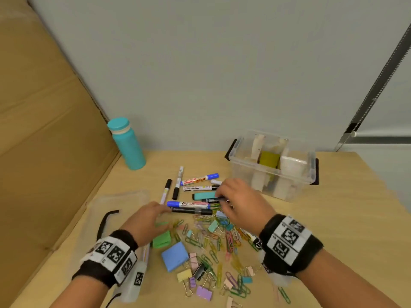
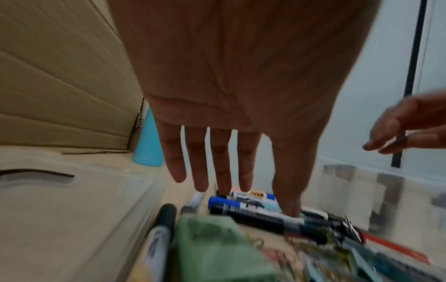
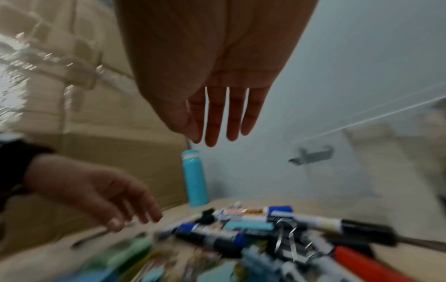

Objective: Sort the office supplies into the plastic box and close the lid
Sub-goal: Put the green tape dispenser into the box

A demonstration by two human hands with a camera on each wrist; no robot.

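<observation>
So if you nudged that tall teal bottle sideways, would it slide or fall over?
The teal bottle would probably tip: it stands upright, tall on a narrow base. Its smooth round body would likely roll once down. How heavy it is can't be told; its cap is on and the contents are hidden.

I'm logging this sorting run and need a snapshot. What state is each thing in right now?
Box: open, dividers inside, no supplies seen in it.
Lid: off, flat on the table left of the markers.
Markers: capped, loose on the table.
Clips: scattered in a pile.
Bottle: upright, capped.
Left hand: fingers straight, holds nothing.
Right hand: over the markers, holds nothing.
</observation>
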